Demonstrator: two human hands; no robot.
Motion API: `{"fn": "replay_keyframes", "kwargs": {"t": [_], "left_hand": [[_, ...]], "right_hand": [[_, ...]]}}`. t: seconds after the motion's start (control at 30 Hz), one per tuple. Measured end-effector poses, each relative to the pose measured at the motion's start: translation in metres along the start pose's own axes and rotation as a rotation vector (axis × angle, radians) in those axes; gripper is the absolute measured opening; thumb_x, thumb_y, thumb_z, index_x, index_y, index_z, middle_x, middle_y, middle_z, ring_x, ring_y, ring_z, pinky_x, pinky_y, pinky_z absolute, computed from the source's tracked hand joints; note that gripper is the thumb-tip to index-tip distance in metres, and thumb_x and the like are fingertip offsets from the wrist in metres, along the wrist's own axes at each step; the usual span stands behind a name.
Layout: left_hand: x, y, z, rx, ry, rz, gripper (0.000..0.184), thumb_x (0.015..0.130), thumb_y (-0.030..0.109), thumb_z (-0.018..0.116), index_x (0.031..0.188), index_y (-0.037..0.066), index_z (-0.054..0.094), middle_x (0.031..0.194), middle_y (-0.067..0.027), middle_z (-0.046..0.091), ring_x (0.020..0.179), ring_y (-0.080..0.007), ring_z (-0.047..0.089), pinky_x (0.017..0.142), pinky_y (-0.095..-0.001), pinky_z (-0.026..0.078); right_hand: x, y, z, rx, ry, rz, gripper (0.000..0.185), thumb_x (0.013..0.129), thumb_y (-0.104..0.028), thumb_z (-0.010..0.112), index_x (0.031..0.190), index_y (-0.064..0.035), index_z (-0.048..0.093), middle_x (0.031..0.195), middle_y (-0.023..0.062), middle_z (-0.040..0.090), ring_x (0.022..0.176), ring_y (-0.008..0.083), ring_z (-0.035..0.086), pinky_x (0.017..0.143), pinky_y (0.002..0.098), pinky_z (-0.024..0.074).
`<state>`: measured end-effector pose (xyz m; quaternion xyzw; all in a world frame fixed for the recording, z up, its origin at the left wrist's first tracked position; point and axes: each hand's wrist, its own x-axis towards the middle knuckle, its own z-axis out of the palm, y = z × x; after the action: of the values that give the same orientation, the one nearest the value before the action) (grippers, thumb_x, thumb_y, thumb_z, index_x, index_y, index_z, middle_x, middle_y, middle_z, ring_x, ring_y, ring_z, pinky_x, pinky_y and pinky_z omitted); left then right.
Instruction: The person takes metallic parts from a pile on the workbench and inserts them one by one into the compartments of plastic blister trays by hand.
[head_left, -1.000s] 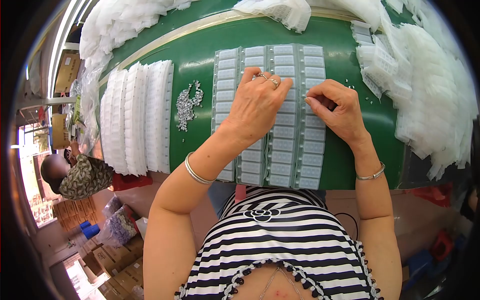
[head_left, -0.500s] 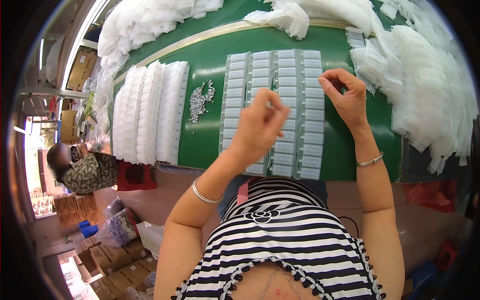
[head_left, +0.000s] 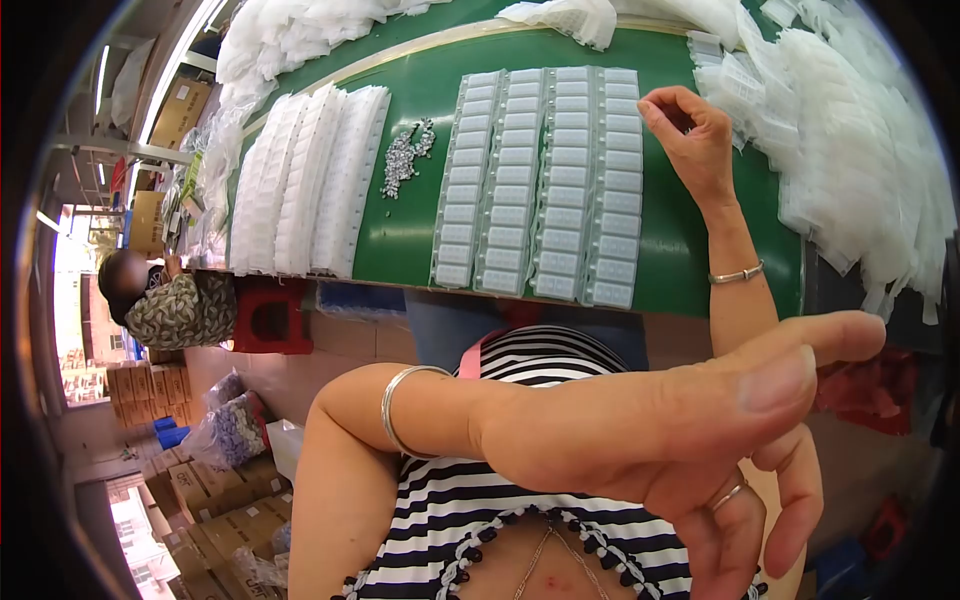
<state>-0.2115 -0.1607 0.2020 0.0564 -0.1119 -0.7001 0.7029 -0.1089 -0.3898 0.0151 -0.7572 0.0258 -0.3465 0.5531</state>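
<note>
My left hand [head_left: 650, 430] is raised close to the camera, in front of my striped top. Its thumb and index finger stretch out to the right, the other fingers are loosely bent, and I see nothing held. Four-sided pale plastic packets, joined in several long strips [head_left: 565, 190], lie side by side on the green table. At the upper right edge of these strips is my right hand [head_left: 692, 135], thumb and index finger pinched together. Whatever is between those fingertips is too small to make out. Left of the strips lies a small heap of shiny silvery pieces [head_left: 402, 160].
Stacked white strips [head_left: 300, 180] stand at the table's [head_left: 410, 235] left. A large pile of translucent packets [head_left: 840, 150] covers the right side, with more at the back. A person [head_left: 180, 305] sits at far left near a red stool [head_left: 270, 315]; cardboard boxes [head_left: 225, 480] stand below.
My left hand has left the strips and risen toward the camera, swinging right. My right hand stays pinched beside the strips' edge. The whole view has tilted slightly.
</note>
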Motion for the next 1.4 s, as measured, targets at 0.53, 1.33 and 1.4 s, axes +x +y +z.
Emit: {"fn": "replay_keyframes", "kwargs": {"t": [0.53, 1.33, 1.4], "left_hand": [[-0.021, -0.023, 0.014, 0.124, -0.069, 0.237, 0.096, 0.109, 0.065, 0.048, 0.16, -0.014, 0.029, 0.097, -0.0217, 0.073, 0.078, -0.0221, 0.074, 0.076, -0.029, 0.064], [-0.05, 0.097, -0.001, -0.192, 0.169, 0.02, 0.071, 0.099, 0.015, 0.052, 0.166, -0.002, 0.036, 0.081, -0.0074, 0.06, 0.072, -0.0153, 0.058, 0.069, -0.0192, 0.04], [-0.036, 0.11, -0.05, 0.418, 0.052, 0.264, 0.06, 0.1, 0.012, 0.058, 0.159, 0.002, 0.051, 0.085, -0.0029, 0.064, 0.074, -0.0142, 0.057, 0.073, -0.02, 0.042]], "right_hand": [[0.012, 0.015, -0.029, -0.331, 0.222, -0.088, 0.009, 0.095, -0.012, 0.079, 0.093, -0.0031, 0.078, 0.072, -0.0049, 0.067, 0.064, 0.0094, 0.053, 0.063, 0.0254, 0.0462], [0.006, 0.02, -0.032, -0.662, -0.137, -0.021, 0.005, 0.086, -0.003, 0.078, 0.091, -0.004, 0.076, 0.087, 0.0028, 0.068, 0.087, 0.0202, 0.054, 0.082, 0.0326, 0.0495], [0.005, 0.022, -0.035, -0.604, -0.158, -0.016, 0.005, 0.085, -0.003, 0.078, 0.089, -0.0037, 0.075, 0.085, 0.0029, 0.068, 0.084, 0.0196, 0.054, 0.08, 0.0324, 0.0498]]}}
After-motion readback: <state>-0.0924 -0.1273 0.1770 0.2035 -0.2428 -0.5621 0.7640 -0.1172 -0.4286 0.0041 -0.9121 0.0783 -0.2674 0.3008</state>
